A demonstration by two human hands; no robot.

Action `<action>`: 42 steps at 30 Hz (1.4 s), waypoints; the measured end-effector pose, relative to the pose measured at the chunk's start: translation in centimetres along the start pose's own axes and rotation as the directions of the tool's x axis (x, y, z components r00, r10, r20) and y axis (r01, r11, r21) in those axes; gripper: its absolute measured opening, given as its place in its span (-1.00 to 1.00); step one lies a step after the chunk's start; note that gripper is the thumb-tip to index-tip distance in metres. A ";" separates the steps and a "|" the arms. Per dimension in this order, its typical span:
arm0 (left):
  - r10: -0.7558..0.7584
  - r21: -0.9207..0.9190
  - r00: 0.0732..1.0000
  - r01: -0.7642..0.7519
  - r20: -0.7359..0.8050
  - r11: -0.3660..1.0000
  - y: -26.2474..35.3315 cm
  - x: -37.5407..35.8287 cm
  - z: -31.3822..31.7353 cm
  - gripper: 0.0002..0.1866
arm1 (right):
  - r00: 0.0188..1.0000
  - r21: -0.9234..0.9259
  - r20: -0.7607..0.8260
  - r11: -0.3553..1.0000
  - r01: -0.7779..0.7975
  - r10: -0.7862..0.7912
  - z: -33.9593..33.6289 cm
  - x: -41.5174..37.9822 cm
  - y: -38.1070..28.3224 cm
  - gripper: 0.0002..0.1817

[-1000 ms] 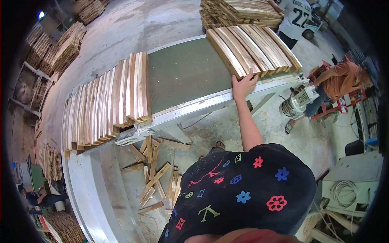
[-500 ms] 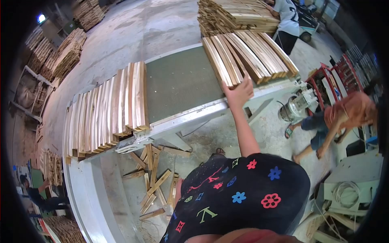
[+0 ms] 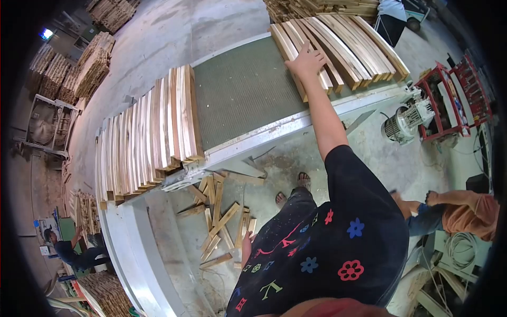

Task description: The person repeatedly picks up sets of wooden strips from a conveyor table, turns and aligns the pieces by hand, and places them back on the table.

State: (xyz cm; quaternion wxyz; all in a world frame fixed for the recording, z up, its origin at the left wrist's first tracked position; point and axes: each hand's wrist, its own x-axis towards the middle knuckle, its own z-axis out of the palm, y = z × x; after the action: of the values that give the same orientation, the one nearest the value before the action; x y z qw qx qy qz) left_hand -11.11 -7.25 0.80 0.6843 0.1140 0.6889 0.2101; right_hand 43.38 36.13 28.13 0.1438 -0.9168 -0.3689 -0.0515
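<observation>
My right hand (image 3: 308,64) lies on top of the near-left strips in a row of curved wooden strips (image 3: 343,50). Its fingers are spread over the wood, not wrapped round it. The strips rest side by side at the right of a green conveyor belt (image 3: 240,92). A second row of wooden strips (image 3: 150,129) is packed close together at the belt's left end. Low at my left side hangs my left hand (image 3: 247,244), partly hidden by my dark patterned shirt; its fingers do not show clearly.
Loose wood offcuts (image 3: 219,216) lie on the floor below the belt's metal edge (image 3: 259,132). A motor (image 3: 404,124) and a red rack (image 3: 457,98) stand right. A co-worker in an orange shirt (image 3: 470,216) is nearby; another person (image 3: 79,251) works far left.
My right hand has moved from the near ends of the strips to farther along their tops. The view has shifted, and the co-worker in orange appears lower, closer to me.
</observation>
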 end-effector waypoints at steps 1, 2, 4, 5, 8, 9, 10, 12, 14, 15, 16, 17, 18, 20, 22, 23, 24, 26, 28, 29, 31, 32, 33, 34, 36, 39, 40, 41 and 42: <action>0.005 0.086 1.000 -0.003 -0.017 0.996 0.4 -0.1 0.1 -0.33 | 1.000 -0.006 0.006 1.000 -0.006 0.006 0.3 0.2 -0.1 0.18; 0.014 0.169 0.999 -0.009 -0.029 0.986 1.4 0.1 0.8 -0.33 | 1.000 -0.012 0.007 1.000 -0.011 0.011 0.6 0.5 -0.2 0.18; 0.057 0.358 0.998 -0.066 0.037 0.931 3.9 -0.1 2.5 -0.30 | 0.999 -0.009 0.040 1.000 -0.021 0.021 0.6 0.1 0.1 0.14; 0.078 0.439 0.994 -0.103 0.075 0.893 5.2 -0.4 3.9 -0.29 | 0.997 0.002 0.069 1.000 -0.022 0.022 0.3 0.0 0.4 0.11; 0.172 0.433 0.945 -0.284 0.279 0.856 11.1 -4.2 10.3 -0.35 | 0.994 0.055 0.109 0.998 0.023 -0.029 -2.0 -3.0 1.3 0.04; 0.195 0.357 0.888 -0.357 0.416 0.863 12.6 -4.8 12.5 -0.32 | 0.991 0.070 0.121 0.996 0.051 -0.059 -2.9 -5.6 1.9 0.03; 0.221 0.272 0.813 -0.416 0.539 0.868 13.9 -5.4 14.9 -0.30 | 0.990 0.066 0.089 0.993 0.101 -0.107 -3.7 -8.4 2.5 0.00; 0.209 0.053 0.610 -0.383 0.764 0.922 16.6 -6.6 20.7 -0.27 | 0.976 0.046 0.060 0.978 0.205 -0.207 -5.0 -14.7 3.9 -0.03; 0.230 -0.107 0.425 -0.294 0.875 0.950 17.6 -5.6 26.0 -0.12 | 0.939 0.131 0.039 0.933 0.335 -0.342 -6.4 -20.9 5.7 0.07; 0.224 -0.228 0.043 0.133 0.974 0.964 17.4 -2.8 29.1 -0.01 | 0.925 0.141 0.071 0.921 0.362 -0.374 -7.5 -24.0 6.1 0.11; 0.372 -0.153 -0.320 0.542 0.871 0.826 16.8 -0.9 31.0 0.10 | 0.909 0.152 0.101 0.909 0.388 -0.405 -8.7 -27.0 6.4 0.16; 0.371 -0.370 0.079 0.403 0.925 0.837 17.9 -5.2 31.2 0.13 | 0.900 0.180 0.095 0.897 0.405 -0.425 -9.4 -29.8 6.4 0.21; 0.369 -0.496 0.464 0.187 0.806 0.848 19.6 -9.6 31.0 0.16 | 0.890 0.212 0.083 0.881 0.423 -0.448 -9.8 -32.1 6.4 0.25; 0.487 -0.585 0.405 0.162 0.774 0.795 18.9 -9.5 28.8 0.16 | 0.877 0.319 0.131 0.857 0.404 -0.462 -9.8 -33.5 7.1 0.28; 0.468 -0.531 0.264 0.274 0.843 0.802 19.2 -10.4 25.8 0.18 | 0.844 0.502 0.299 0.826 0.257 -0.444 -9.8 -33.5 8.0 0.25; 0.420 -0.513 0.373 0.197 0.827 0.836 19.1 -11.1 24.6 0.18 | 0.813 0.623 0.344 0.762 0.176 -0.469 -9.8 -33.0 8.2 0.03; 0.373 -0.478 0.473 0.120 0.798 0.870 19.7 -11.6 23.7 0.17 | 0.798 0.723 0.350 0.683 0.104 -0.491 -8.4 -32.9 8.1 -0.04; 0.351 -0.450 0.591 0.024 0.727 0.893 19.7 -11.6 22.6 0.09 | 0.787 0.872 0.327 0.488 -0.038 -0.523 -5.4 -32.2 7.7 -0.18; 0.364 -0.472 0.610 0.019 0.704 0.881 19.3 -10.9 22.3 0.04 | 0.717 0.877 0.456 0.404 -0.260 -0.527 -5.1 -31.7 7.2 -0.28; 0.364 -0.500 0.605 0.066 0.708 0.863 18.9 -10.4 21.9 0.00 | 0.672 0.856 0.514 0.360 -0.370 -0.532 -5.0 -31.8 7.1 -0.32; 0.350 -0.501 0.532 0.167 0.771 0.849 18.0 -10.3 21.0 -0.01 | 0.674 0.858 0.514 0.327 -0.396 -0.530 -5.6 -32.3 7.3 -0.32; 0.347 -0.501 0.494 0.220 0.797 0.837 17.2 -10.3 20.6 -0.02 | 0.671 0.856 0.517 0.315 -0.410 -0.531 -5.9 -32.8 7.6 -0.32; 0.333 -0.491 0.521 0.198 0.786 0.849 16.6 -10.7 20.5 -0.03 | 0.672 0.858 0.513 0.303 -0.414 -0.534 -5.7 -33.1 8.0 -0.32; 0.321 -0.478 0.548 0.170 0.773 0.862 16.1 -11.2 20.3 -0.03 | 0.674 0.863 0.505 0.285 -0.418 -0.539 -5.4 -33.5 8.3 -0.32; 0.327 -0.474 0.580 0.119 0.746 0.872 15.9 -11.8 19.8 -0.04 | 0.679 0.868 0.495 0.263 -0.422 -0.542 -5.2 -33.7 8.1 -0.33; 0.334 -0.499 0.593 0.135 0.733 0.856 15.9 -11.0 19.7 -0.05 | 0.679 0.849 0.526 0.278 -0.449 -0.512 -5.8 -33.4 7.6 -0.32; 0.336 -0.501 0.594 0.133 0.731 0.855 15.8 -10.7 19.6 -0.05 | 0.683 0.850 0.526 0.280 -0.446 -0.507 -5.6 -33.3 7.4 -0.32; 0.341 -0.505 0.594 0.131 0.729 0.853 15.7 -10.4 19.6 -0.05 | 0.685 0.851 0.525 0.285 -0.442 -0.505 -5.1 -33.0 7.3 -0.32; 0.346 -0.512 0.594 0.132 0.726 0.849 15.8 -10.5 19.7 -0.05 | 0.686 0.850 0.526 0.294 -0.437 -0.502 -5.0 -32.8 7.2 -0.31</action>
State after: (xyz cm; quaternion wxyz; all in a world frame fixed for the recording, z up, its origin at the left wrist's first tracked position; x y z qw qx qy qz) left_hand 6.71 4.69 17.71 0.9074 0.0508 0.2181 0.3557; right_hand 24.69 7.99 24.74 0.4980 -0.5684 -0.3671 0.5423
